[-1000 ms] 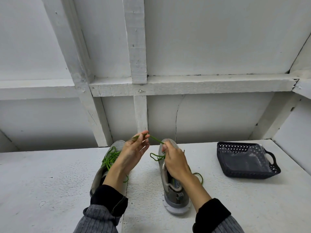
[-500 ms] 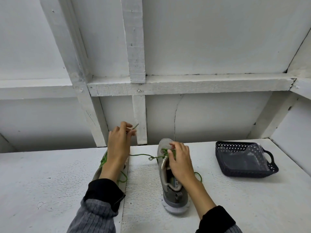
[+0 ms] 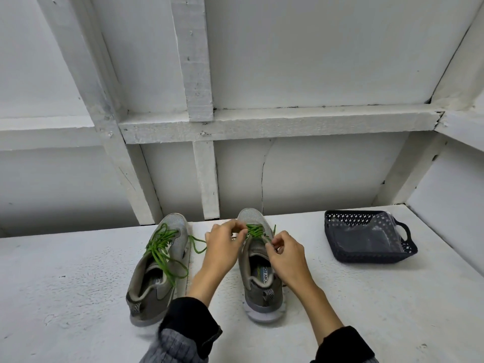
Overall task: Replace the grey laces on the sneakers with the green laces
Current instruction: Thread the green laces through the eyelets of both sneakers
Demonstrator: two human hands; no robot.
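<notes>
Two grey sneakers stand side by side on the white table, toes pointing away from me. The left sneaker (image 3: 159,273) carries a loose green lace (image 3: 162,247) over its tongue. On the right sneaker (image 3: 262,286) a green lace (image 3: 255,230) crosses the front eyelets. My left hand (image 3: 222,244) pinches that lace at the shoe's left side, and a length of it trails left onto the table. My right hand (image 3: 285,251) pinches the lace at the right side, just above the tongue.
A dark perforated basket (image 3: 366,238) with a clear plastic bag inside sits at the right on the table (image 3: 65,284). White wooden wall framing rises right behind the shoes.
My left hand came down from up high at the left and moved right to the right sneaker. My right hand shifted slightly right. The left sneaker is now uncovered.
</notes>
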